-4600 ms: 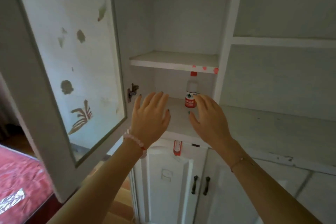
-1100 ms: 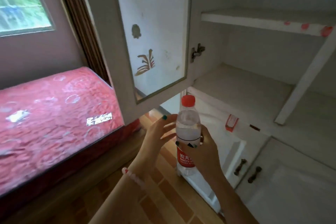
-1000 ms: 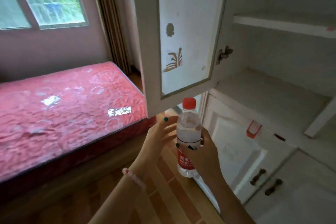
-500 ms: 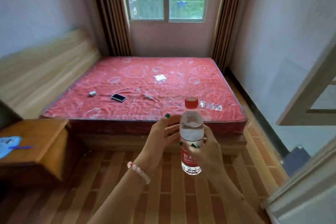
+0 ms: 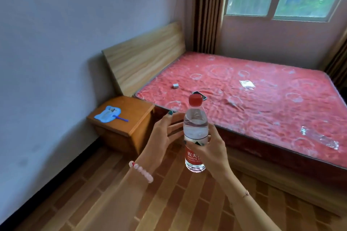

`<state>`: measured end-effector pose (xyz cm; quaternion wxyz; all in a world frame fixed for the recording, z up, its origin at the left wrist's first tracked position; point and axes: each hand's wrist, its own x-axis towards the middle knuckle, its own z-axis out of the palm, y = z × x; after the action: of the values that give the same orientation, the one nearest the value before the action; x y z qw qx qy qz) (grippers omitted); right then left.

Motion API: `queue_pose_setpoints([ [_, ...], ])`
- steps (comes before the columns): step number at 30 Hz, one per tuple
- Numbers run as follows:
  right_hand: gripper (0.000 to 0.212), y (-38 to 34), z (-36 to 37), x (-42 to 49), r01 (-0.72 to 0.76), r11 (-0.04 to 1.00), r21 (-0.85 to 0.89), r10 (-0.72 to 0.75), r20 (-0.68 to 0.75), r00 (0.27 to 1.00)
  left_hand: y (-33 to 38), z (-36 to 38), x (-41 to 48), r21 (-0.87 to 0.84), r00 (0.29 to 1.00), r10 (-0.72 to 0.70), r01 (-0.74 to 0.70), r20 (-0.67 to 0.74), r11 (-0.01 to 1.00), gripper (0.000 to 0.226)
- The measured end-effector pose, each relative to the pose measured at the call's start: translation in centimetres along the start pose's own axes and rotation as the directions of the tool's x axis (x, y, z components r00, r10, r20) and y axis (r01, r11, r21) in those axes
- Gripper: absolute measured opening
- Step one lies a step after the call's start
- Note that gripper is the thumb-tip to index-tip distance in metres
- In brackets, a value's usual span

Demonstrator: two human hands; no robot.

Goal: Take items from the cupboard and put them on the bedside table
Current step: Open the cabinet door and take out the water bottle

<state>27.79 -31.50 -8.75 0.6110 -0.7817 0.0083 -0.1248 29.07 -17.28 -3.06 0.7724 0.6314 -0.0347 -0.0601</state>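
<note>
Above the wooden floor (image 5: pixel 116 193), in mid-air in front of the person, a clear plastic water bottle (image 5: pixel 196 131) is carried, not yet near any surface. It stands upright: the long axis runs vertically, the red cap (image 5: pixel 195 99) points up, the base points at the floor, and the red label faces the camera. The water line sits high in the shoulder, so it is probably close to full, weighty for its size, and thin-walled enough to dent under a hard squeeze. The smooth wall may be slippery; the waist at the label's top edge looks the sensible place to hold, low enough to keep it from tipping.

That is where the right hand (image 5: pixel 214 153) has it, coming from the right with fingers curled round the middle and fingertips (image 5: pixel 196 143) lying across the front at the label's top edge. The left hand (image 5: pixel 161 137) is spread with fairly straight fingers just beside the bottle's left side, gripping nothing; whether its fingertips touch the plastic cannot be told.

Well apart, ahead and to the left, the bedside counter (image 5: pixel 137 112) stands against the wall at the foot of the headboard (image 5: pixel 144 56). A blue hand fan (image 5: pixel 109 114) lies toward its left edge, handle pointing right; the front right corner looks the likeliest spot to set the bottle down on its base.

Beyond lies the bed with its red mattress (image 5: pixel 262 103), carrying a phone (image 5: pixel 204 96), partly hidden behind the cap, and a small grey box (image 5: pixel 175 85).
</note>
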Motion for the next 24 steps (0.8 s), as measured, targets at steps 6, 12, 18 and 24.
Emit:
queue_pose_setpoints([
  [6,0.066,0.6,7.6,3.6,-0.01,1.0,0.018,0.007,0.19,0.982,-0.3,-6.8,1.5,-0.052,0.986,0.015,-0.024,-0.167,0.998,0.04],
  [12,0.061,2.0,13.0,9.8,-0.034,0.999,0.009,0.028,0.343,0.939,-0.5,-10.9,6.2,-0.034,0.962,0.029,-0.04,-0.273,0.999,0.041],
  [18,0.062,3.7,17.7,20.0,-0.036,0.999,-0.001,0.033,0.432,0.901,-0.6,-14.1,15.7,-0.038,0.919,0.02,-0.038,-0.394,0.999,0.041],
  [24,0.055,4.5,20.8,30.2,-0.028,0.999,-0.041,0.045,0.505,0.862,0.3,-16.2,25.5,-0.075,0.887,0.006,-0.046,-0.463,0.996,0.037],
])
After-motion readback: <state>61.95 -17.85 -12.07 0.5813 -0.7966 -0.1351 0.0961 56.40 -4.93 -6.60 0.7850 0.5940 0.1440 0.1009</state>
